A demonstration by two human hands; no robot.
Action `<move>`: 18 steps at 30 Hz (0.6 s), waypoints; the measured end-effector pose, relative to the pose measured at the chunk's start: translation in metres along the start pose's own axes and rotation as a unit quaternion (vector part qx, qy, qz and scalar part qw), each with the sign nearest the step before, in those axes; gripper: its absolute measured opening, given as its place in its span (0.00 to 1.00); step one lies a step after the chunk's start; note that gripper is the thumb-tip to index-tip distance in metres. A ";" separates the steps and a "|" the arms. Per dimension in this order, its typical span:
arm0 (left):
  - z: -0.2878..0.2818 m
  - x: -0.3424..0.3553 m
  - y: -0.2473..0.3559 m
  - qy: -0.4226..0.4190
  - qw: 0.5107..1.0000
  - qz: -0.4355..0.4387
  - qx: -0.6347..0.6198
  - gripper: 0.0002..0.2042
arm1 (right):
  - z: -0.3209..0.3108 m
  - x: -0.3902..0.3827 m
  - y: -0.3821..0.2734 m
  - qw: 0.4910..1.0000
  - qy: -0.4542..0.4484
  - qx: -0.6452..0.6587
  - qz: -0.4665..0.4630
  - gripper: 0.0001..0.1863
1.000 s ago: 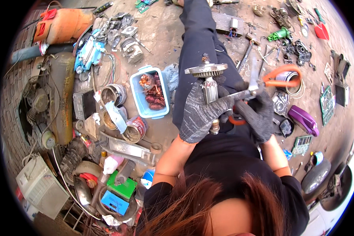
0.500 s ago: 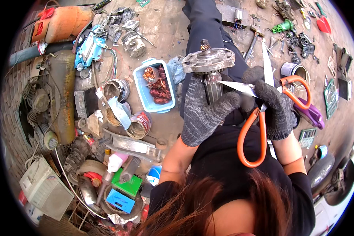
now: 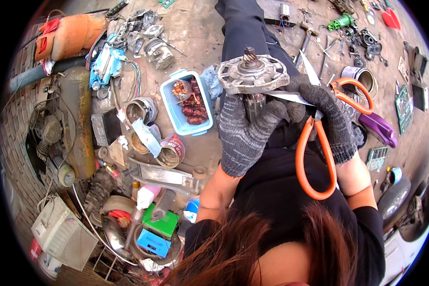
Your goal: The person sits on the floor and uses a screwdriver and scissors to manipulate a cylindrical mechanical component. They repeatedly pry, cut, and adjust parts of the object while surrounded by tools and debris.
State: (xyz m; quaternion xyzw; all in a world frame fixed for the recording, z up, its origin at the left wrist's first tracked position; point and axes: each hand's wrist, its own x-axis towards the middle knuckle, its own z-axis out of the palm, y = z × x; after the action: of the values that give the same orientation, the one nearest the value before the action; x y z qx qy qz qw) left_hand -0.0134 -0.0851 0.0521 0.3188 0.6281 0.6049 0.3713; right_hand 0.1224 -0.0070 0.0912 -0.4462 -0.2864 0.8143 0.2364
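Note:
My left hand [image 3: 243, 136], in a grey knitted glove, is wrapped round a motor armature [image 3: 255, 106] held upright over my lap. A round metal end plate [image 3: 253, 76] sits on the armature's upper end, with a small pinion gear [image 3: 250, 56] above it. My right hand [image 3: 333, 119], gloved alike, grips large orange-handled scissors [image 3: 301, 162]. Their blades are spread apart. One blade points up and away; the other reaches left to the underside of the plate's right edge, partly hidden by the fingertips. Whether it touches the plate I cannot tell.
Left of my legs stands a light blue tub [image 3: 176, 119] with copper windings [image 3: 193, 107]. Several open cans [image 3: 170, 155] are beside it. Farther left lie an orange gas cylinder [image 3: 76, 35] and metal parts. Tools, a green motor housing [image 3: 341, 22] and a can [image 3: 362, 78] lie right.
The scissors have turned and moved up slightly, so the left-pointing blade now lies just under the plate's right edge. The armature's plate has shifted a little and shows more of its top.

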 end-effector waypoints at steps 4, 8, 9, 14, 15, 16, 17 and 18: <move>0.002 0.001 -0.004 0.015 1.000 0.009 0.004 0.20 | -0.014 0.001 0.011 0.983 -0.120 0.131 -0.044 0.14; 0.002 0.000 0.005 0.034 0.999 -0.005 0.023 0.20 | -0.014 0.003 0.018 0.993 -0.073 0.063 -0.063 0.14; 0.002 0.000 0.004 0.030 0.999 -0.013 0.017 0.20 | -0.015 0.003 0.020 0.996 -0.055 -0.002 -0.076 0.14; 0.003 0.001 -0.004 0.030 0.999 -0.004 0.012 0.20 | -0.012 0.003 0.025 0.981 0.011 -0.154 -0.119 0.13; 0.004 0.000 -0.005 0.033 0.999 -0.009 0.008 0.20 | -0.009 0.003 0.025 0.982 0.027 -0.149 -0.114 0.13; 0.006 0.000 -0.009 0.046 0.999 0.011 0.014 0.20 | -0.005 0.004 0.023 0.998 0.001 0.037 -0.042 0.14; 0.009 0.001 -0.014 0.059 0.998 0.032 0.019 0.20 | -0.002 0.005 0.022 0.975 0.002 0.222 0.034 0.15; 0.009 0.002 -0.017 0.073 0.996 0.051 0.024 0.20 | 0.002 0.004 0.030 0.993 0.015 0.099 -0.056 0.15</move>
State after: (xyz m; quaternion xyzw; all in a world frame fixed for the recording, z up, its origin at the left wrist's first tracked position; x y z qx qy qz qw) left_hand -0.0053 -0.0798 0.0352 0.3139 0.6510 0.6295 0.2852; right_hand 0.1142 -0.0267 0.0694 -0.4164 -0.2251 0.8172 0.3289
